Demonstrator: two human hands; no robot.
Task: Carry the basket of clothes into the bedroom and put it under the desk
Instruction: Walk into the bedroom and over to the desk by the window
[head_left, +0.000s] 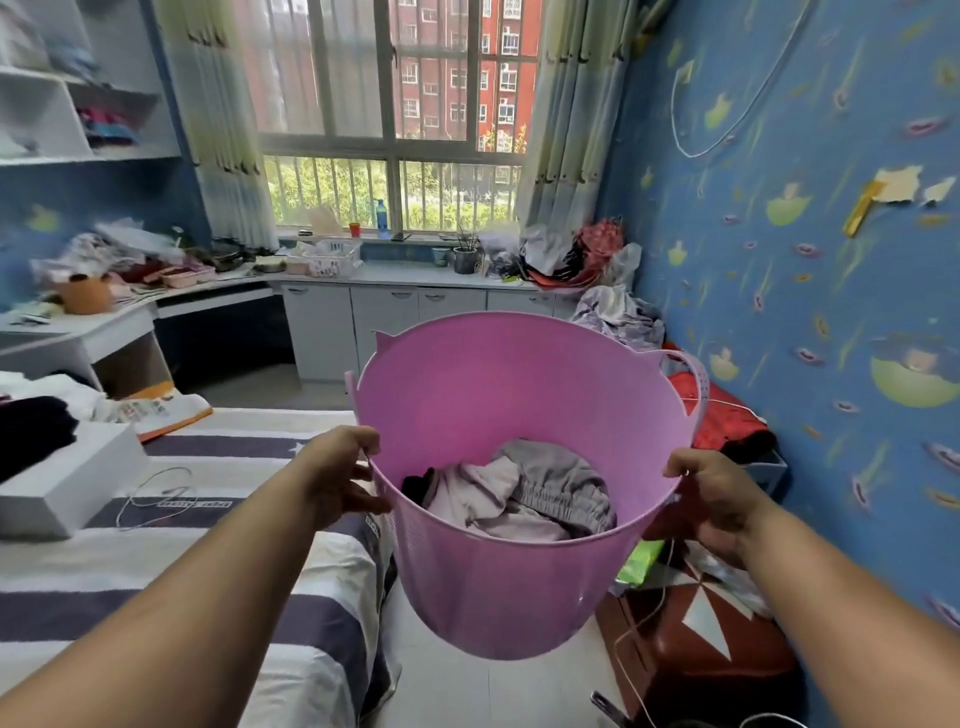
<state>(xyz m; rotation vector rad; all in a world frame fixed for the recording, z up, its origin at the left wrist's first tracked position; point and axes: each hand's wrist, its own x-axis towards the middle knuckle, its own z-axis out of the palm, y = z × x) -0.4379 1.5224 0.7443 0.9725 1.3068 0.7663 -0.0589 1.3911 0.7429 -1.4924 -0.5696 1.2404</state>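
Observation:
A pink plastic basket (519, 582) hangs in the air in front of me, above the narrow floor strip beside the bed. Grey, pale lilac and black clothes (524, 493) lie in its bottom. My left hand (345, 475) grips the basket's rim on the left side. My right hand (719, 499) grips the rim on the right. The white corner desk (119, 317) stands at the far left, cluttered on top, with a dark open gap (223, 338) beneath it.
A bed with a striped cover (197, 551) fills the left side, carrying a white box (67, 478) and clothes. A red-brown stool (696, 639) and cords sit on the floor at right by the blue wall. White cabinets (395, 317) run under the window.

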